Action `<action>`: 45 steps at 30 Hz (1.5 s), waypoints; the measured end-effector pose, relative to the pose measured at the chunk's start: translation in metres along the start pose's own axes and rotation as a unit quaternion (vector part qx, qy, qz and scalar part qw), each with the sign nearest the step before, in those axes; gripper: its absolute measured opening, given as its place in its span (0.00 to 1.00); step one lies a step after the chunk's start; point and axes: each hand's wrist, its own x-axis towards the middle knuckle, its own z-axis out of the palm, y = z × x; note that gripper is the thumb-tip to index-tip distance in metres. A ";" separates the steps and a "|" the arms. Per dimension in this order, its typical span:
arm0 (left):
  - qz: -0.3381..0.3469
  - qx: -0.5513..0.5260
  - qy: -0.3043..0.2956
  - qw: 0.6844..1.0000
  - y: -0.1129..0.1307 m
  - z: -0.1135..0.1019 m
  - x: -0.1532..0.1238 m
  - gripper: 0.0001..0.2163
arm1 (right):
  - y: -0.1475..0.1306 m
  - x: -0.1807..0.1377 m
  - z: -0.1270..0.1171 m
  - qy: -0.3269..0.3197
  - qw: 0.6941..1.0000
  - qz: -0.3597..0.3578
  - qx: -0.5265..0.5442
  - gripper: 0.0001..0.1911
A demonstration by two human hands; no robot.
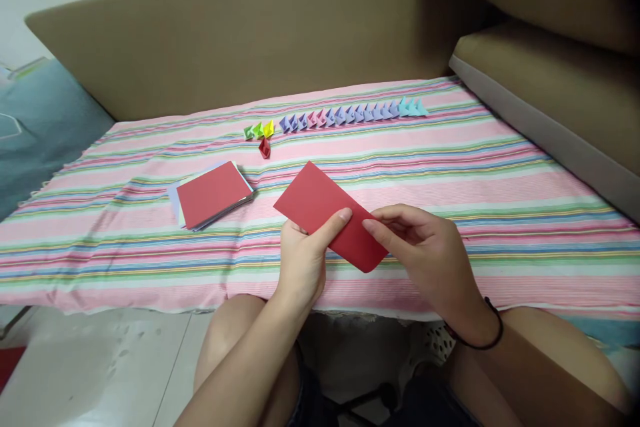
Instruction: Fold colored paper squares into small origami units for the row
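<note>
A red sheet of paper folded into a long rectangle (320,203) is held above the striped cloth (450,167). My left hand (305,257) pinches its near long edge, thumb on top. My right hand (425,250) grips the paper's right end between thumb and fingers. A black band circles my right wrist. To the left lies a stack of coloured paper squares (213,195) with a red one on top.
A row of small folded paper pieces (350,113), purple, pink and blue, runs along the far side of the cloth, with green and yellow ones (259,129) and a red one (265,147) at its left end. Brown cushions rise behind and at right. My knees are below the cloth's front edge.
</note>
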 end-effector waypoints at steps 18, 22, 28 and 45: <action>0.001 0.009 0.017 1.000 0.000 0.001 0.000 0.10 | -0.001 -0.001 0.001 0.005 1.000 0.008 -0.016 0.04; -0.002 0.012 0.014 1.000 0.001 0.001 0.000 0.10 | -0.001 -0.001 0.001 0.005 1.000 0.006 -0.020 0.05; 0.002 0.007 0.016 1.000 0.000 0.000 0.000 0.08 | 0.000 0.000 0.001 0.006 1.000 0.009 -0.011 0.04; 0.002 0.082 -0.003 0.997 0.001 -0.003 0.000 0.10 | 0.001 0.001 0.000 -0.010 1.000 0.023 -0.004 0.05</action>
